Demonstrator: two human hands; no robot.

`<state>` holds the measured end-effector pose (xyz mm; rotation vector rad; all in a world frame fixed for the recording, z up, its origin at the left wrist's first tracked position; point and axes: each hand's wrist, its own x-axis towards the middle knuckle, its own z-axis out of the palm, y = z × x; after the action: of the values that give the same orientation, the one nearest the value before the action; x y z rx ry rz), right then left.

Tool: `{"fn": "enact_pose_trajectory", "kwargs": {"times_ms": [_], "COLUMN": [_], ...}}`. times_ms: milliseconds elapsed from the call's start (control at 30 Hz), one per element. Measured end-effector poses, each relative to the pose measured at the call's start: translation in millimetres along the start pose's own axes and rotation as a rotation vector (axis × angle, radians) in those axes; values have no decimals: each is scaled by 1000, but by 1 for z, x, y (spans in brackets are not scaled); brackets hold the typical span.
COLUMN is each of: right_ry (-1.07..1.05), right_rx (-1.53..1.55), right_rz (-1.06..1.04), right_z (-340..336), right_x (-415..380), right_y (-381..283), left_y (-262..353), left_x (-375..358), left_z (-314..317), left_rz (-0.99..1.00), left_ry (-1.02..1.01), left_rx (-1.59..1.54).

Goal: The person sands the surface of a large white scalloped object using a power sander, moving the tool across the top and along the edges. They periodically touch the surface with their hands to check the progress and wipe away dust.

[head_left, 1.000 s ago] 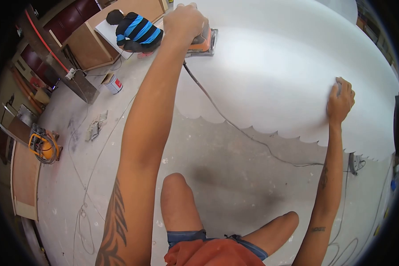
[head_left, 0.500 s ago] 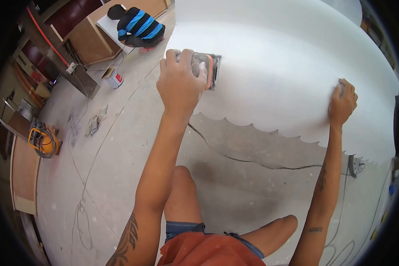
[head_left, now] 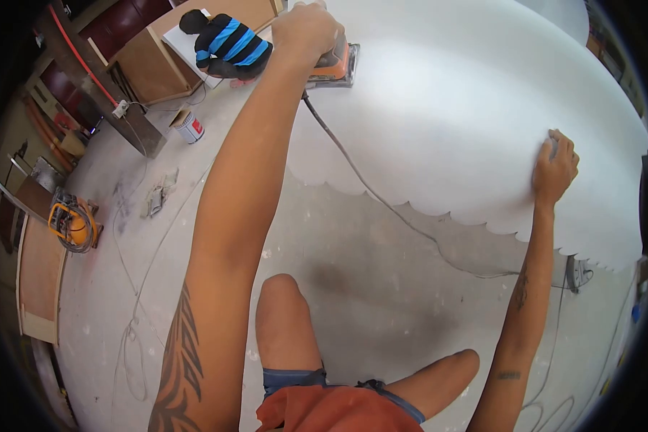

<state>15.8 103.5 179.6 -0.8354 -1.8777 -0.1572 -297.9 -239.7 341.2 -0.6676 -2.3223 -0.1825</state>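
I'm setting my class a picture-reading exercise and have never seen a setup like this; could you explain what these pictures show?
There is no machine arm here: a person works with bare hands, seen from one camera worn on the head, looking forward and down. The left hand grips an orange and grey power tool, apparently a sander, against a large white curved surface with a scalloped edge. The right hand holds a small grey object, mostly hidden, at that same surface. A dark cord trails from the tool. Beyond, another person crouches.
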Motion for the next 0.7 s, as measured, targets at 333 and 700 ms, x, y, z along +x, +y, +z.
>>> {"fn": "enact_pose_trajectory", "kwargs": {"times_ms": [333, 700], "right_ry": [5, 32], "right_rx": [24, 40], "right_rz": [-24, -9], "right_z": [-5, -5], "right_x": [-2, -2], "right_y": [-4, -9], "left_y": [20, 32], "left_x": [-94, -155], "left_z": [-15, -20], "left_rz": [-35, -94], "left_ry": [188, 224], "left_rx": [-151, -250]}}
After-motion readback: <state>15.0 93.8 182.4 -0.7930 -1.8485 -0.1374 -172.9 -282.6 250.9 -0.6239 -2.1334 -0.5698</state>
